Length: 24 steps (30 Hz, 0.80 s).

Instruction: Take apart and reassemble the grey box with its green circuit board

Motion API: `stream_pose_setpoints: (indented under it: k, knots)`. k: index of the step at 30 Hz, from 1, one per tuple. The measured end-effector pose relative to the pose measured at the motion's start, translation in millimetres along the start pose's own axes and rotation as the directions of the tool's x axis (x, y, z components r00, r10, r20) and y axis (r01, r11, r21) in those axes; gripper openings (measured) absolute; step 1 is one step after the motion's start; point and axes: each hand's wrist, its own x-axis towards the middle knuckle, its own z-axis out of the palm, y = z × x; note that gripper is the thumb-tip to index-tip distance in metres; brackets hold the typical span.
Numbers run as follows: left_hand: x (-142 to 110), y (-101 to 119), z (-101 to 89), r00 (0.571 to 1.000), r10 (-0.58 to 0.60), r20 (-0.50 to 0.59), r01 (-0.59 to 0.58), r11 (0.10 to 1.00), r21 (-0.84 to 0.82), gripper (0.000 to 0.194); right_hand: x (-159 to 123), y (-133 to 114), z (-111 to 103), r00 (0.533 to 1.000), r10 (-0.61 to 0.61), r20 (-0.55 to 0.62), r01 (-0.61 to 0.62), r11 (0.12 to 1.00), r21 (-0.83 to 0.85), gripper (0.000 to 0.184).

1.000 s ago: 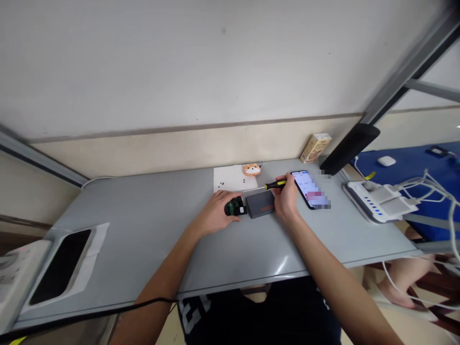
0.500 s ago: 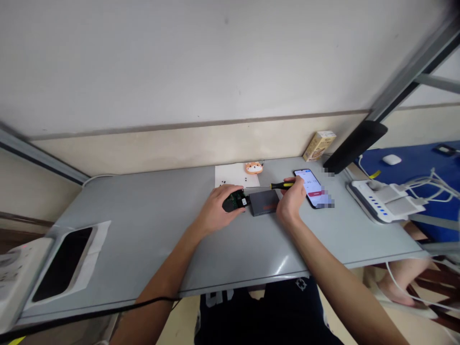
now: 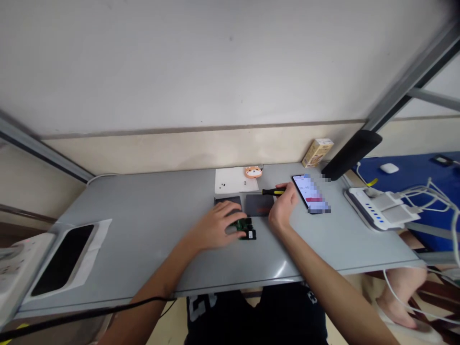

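A grey bench point(image 3: 143, 206) spans the scene, its back edge along the wall, with a white power strip point(image 3: 358, 197) near the right edge and a dark, flat device point(image 3: 64, 258) on paper toward the front left corner. A lit phone point(image 3: 305, 189) lies right of center, and a white sheet point(image 3: 230, 178) rests by the back edge. At mid-bench, the left hand point(image 3: 212, 227) reaches over a green-and-black circuit board point(image 3: 248, 229), which now sits low to the surface, nearer the front edge than a dark casing point(image 3: 233, 200) that has come into view behind the fingers. The grip there looks loosened, thumb and forefinger spread at the board's left end; whether they pinch it cannot be told. Board and casing now appear as separate pieces, a change that seems to let each be handled on its own. The right hand point(image 3: 283, 206) rests against the right end of a dark grey box point(image 3: 257, 204), its grip closed on a black-and-yellow screwdriver point(image 3: 273, 192) whose shaft points left behind the box. An orange animal-face pouch point(image 3: 253, 172) and tiny dark bits point(image 3: 223, 185), apparently screws, dot the sheet.
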Motion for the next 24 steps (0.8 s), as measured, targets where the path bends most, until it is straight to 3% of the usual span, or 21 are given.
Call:
stream_pose_setpoints:
  k: [3,6,9,14,24]
  knots:
    - [1,-24,-12.2,0.989,-0.081,-0.121,0.094,0.99,0.102,0.017,1,-2,3,1.0,-0.002,-0.006,0.002,1.0,0.003,0.037]
    - [-2,-49,-10.9,0.99,-0.12,-0.073,0.129,0.981,0.144,0.019,3,-3,7,1.0,0.02,0.007,-0.02,1.0,0.017,0.037]
    - [-7,-65,1.3,0.985,-0.145,-0.088,0.15,0.988,0.047,0.021,6,-1,10,0.999,-0.048,0.017,0.048,0.999,-0.003,0.037]
    - [-11,-66,11.6,0.958,-0.237,-0.16,0.223,0.969,-0.102,0.023,11,5,11,0.991,-0.122,0.05,0.124,0.992,-0.027,0.038]
    - [-13,-68,12.4,0.925,-0.321,-0.205,0.308,0.947,-0.093,0.024,-2,-3,14,0.988,-0.134,0.081,0.139,0.989,-0.049,0.039]
